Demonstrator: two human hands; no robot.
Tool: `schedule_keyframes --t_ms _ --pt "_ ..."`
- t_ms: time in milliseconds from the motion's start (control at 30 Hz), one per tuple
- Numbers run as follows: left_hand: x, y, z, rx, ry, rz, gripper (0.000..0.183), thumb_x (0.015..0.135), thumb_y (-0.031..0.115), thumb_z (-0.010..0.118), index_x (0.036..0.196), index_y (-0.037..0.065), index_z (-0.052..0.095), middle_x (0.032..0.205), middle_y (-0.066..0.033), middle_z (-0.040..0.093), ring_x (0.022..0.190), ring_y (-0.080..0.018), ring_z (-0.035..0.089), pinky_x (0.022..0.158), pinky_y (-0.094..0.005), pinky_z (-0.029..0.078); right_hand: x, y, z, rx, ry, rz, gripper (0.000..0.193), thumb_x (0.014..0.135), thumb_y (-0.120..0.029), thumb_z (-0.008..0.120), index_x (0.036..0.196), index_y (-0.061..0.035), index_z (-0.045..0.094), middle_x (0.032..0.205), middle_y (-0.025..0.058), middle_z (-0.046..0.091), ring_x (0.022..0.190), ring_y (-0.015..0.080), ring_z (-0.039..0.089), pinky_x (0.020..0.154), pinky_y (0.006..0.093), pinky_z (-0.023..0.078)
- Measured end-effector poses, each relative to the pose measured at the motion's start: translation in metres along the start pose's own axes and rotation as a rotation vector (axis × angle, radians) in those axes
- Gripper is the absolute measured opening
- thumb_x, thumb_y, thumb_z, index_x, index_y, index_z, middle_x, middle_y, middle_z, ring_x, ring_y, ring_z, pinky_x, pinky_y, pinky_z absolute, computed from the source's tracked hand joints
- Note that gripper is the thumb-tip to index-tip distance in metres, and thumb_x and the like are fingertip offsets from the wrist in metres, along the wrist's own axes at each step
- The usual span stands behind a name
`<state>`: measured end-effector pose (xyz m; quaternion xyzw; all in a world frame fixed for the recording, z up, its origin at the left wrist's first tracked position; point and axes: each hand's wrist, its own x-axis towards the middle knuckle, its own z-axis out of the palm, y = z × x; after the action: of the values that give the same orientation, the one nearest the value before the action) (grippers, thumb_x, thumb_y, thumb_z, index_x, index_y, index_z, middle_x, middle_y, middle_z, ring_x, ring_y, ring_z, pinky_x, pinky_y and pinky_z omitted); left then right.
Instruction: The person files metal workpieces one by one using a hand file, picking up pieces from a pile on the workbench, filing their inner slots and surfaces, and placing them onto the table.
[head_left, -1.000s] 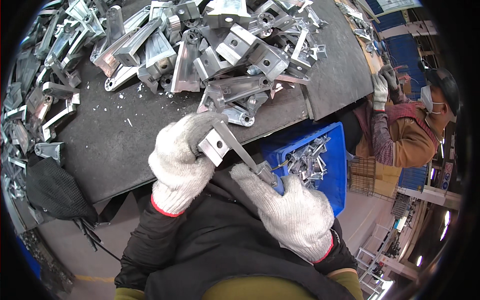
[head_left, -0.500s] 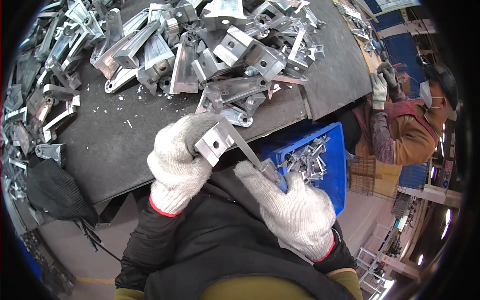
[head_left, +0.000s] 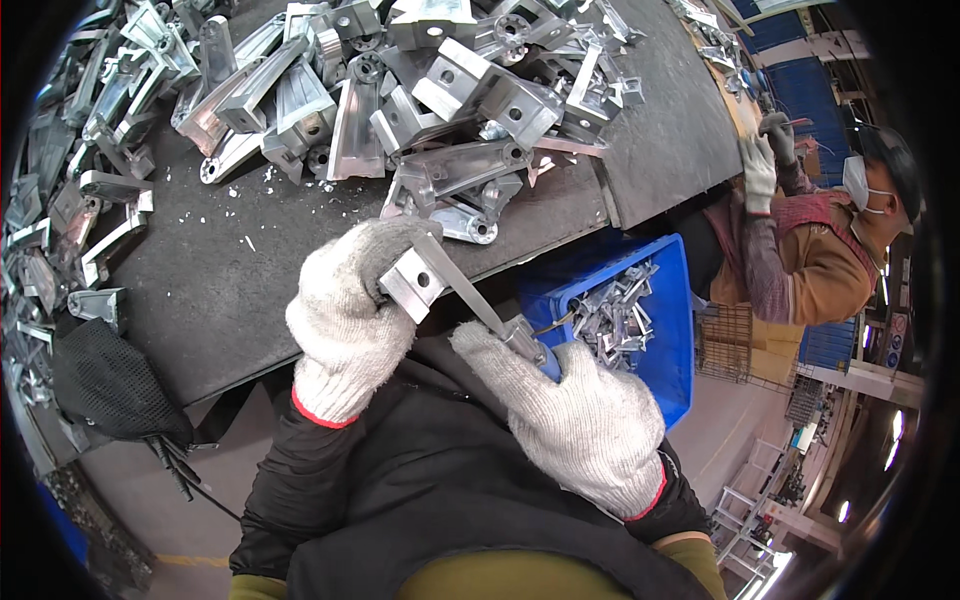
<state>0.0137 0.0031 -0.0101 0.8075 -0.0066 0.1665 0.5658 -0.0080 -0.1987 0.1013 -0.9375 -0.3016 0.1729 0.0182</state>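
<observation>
My left hand (head_left: 350,320), in a white knit glove with a red cuff, is wrapped tight around a small blocky silver cast-metal bracket with one round hole (head_left: 412,282), held just off the near edge of the dark grey bench top (head_left: 200,300). My right hand (head_left: 590,420) grips the blue-handled flat steel file (head_left: 478,302), whose blade lies across the bracket. The bracket looks dense, rigid and sharp-edged, likely slick through the knit, so I judge the flat sides the best hold. At twelve o'clock lies the heap of silver castings (head_left: 430,90); at three o'clock sits the blue plastic bin of small metal parts (head_left: 640,310). Since a second ago, the bracket has tipped slightly and the file has shifted along it.
</observation>
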Motion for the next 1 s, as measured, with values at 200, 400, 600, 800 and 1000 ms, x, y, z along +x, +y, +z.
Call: schedule_keyframes --t_ms 200,400,600,800,1000 --pt "-0.001 0.0 0.001 -0.048 0.023 -0.013 0.039 0.07 -0.008 0.072 0.107 0.001 0.075 0.1 -0.0141 0.076 0.097 -0.0286 0.076 0.087 -0.0325 0.058 -0.006 0.0 0.005 0.02 -0.009 0.04 0.064 0.097 -0.019 0.055 0.155 -0.0434 0.044 0.074 0.0094 0.055 0.045 0.0233 0.059 0.04 0.0389 0.051" --pt "-0.004 -0.006 0.001 -0.085 0.016 -0.044 0.04 0.068 -0.009 0.071 0.107 0.0 0.074 0.099 -0.0147 0.076 0.094 -0.029 0.076 0.087 -0.0334 0.058 -0.005 -0.008 -0.002 0.084 -0.036 0.117 0.07 0.081 -0.012 0.069 0.146 -0.0379 0.058 0.093 0.0102 0.069 0.059 0.0284 0.064 0.054 0.042 0.057" --pt "-0.003 -0.004 -0.001 -0.015 0.026 0.017 0.043 0.065 -0.012 0.068 0.107 -0.001 0.074 0.098 -0.0154 0.076 0.095 -0.0294 0.076 0.088 -0.0333 0.058 0.0 -0.013 -0.004 0.032 -0.052 0.143 0.068 0.082 -0.013 0.068 0.144 -0.0397 0.058 0.088 0.0113 0.066 0.058 0.0296 0.065 0.053 0.0435 0.057" --pt "0.002 0.003 0.004 -0.002 0.034 0.005 0.041 0.067 -0.009 0.068 0.106 -0.001 0.074 0.097 -0.0158 0.075 0.094 -0.0303 0.076 0.086 -0.0332 0.058 0.002 -0.004 -0.009 0.087 -0.062 0.129 0.071 0.082 -0.015 0.069 0.148 -0.0381 0.053 0.088 0.0129 0.066 0.06 0.0302 0.066 0.053 0.0442 0.057" --pt "-0.016 -0.017 -0.008 -0.225 0.0 -0.161 0.029 0.092 0.012 0.068 0.116 -0.004 0.068 0.104 -0.0136 0.073 0.095 -0.0224 0.072 0.083 -0.0323 0.057 0.002 0.017 -0.004 0.545 -0.094 0.177 0.082 0.087 -0.025 0.074 0.16 -0.0285 0.036 0.103 0.0185 0.064 0.07 0.0326 0.068 0.064 0.0417 0.059"
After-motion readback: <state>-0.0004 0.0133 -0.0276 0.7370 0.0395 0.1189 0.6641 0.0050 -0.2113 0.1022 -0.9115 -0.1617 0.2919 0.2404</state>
